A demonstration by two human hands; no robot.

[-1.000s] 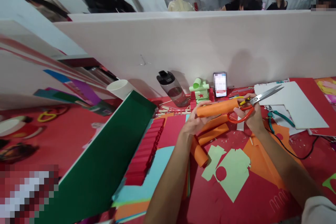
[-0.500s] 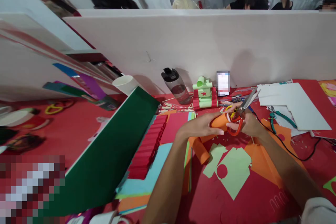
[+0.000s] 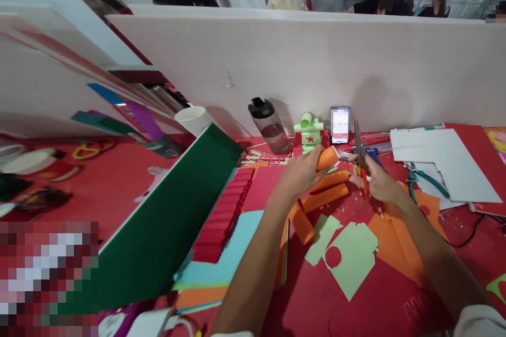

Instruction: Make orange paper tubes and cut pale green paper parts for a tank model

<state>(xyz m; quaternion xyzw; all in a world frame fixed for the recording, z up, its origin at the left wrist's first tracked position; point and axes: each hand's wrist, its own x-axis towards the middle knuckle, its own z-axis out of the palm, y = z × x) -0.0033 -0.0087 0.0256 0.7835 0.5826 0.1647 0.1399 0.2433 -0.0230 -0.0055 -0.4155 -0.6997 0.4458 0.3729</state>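
Observation:
An orange paper roll (image 3: 327, 158) is held in the fingers of my left hand (image 3: 297, 175), with its end tipped up to the right. My right hand (image 3: 378, 181) grips scissors (image 3: 358, 143) by the red and yellow handles. Their blades point upward, apart from the roll. Below my left hand more orange paper rolls (image 3: 326, 198) lie on the red tabletop. In front of my hands rests a light green paper sheet (image 3: 356, 258) with a round hole. Behind my left hand stands a small green-and-red paper model (image 3: 310, 138) with a red star, partly hidden.
A dark green board (image 3: 169, 216) slants up at left beside red pleated paper (image 3: 226, 216). A water bottle (image 3: 271, 127), white cup (image 3: 194, 120) and phone (image 3: 340, 125) stand near the partition (image 3: 237, 42). Pliers (image 3: 432, 181) and white board pieces (image 3: 443, 155) lie at right.
My hands have moved apart. The left has shifted left and up with the orange roll, and the scissors have turned upright, away from it. The view has shifted slightly.

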